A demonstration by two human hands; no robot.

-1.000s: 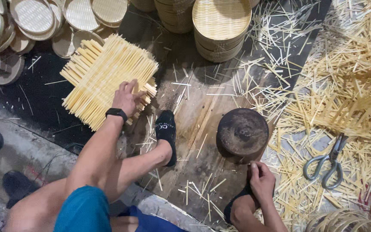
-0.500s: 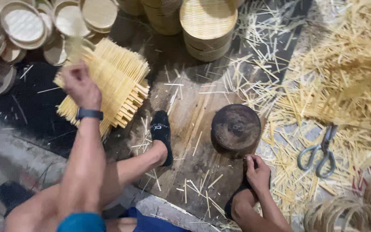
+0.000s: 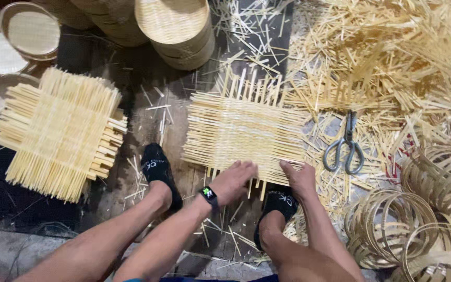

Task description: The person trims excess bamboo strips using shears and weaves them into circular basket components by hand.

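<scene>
A square woven bamboo mat (image 3: pixel 244 130) with loose strip ends lies in the middle, in front of my feet. My left hand (image 3: pixel 234 181), with a dark watch on the wrist, rests on the mat's near edge, fingers laid over the strips. My right hand (image 3: pixel 299 178) grips the same edge a little to the right, thumb on top. A stack of similar woven mats (image 3: pixel 61 130) lies at the left, apart from both hands. My feet in black socks (image 3: pixel 156 168) sit on either side, the right one just under the mat's edge.
Grey scissors (image 3: pixel 344 149) lie to the right of the mat on scattered bamboo strips (image 3: pixel 392 68). Coiled bamboo rings (image 3: pixel 418 219) fill the lower right. Round woven baskets (image 3: pixel 176 26) and lids (image 3: pixel 27 34) stand at the back.
My left hand left the stack at the left and came to the middle. A woven mat now lies where the round wooden block stood. My right hand has moved up onto its edge.
</scene>
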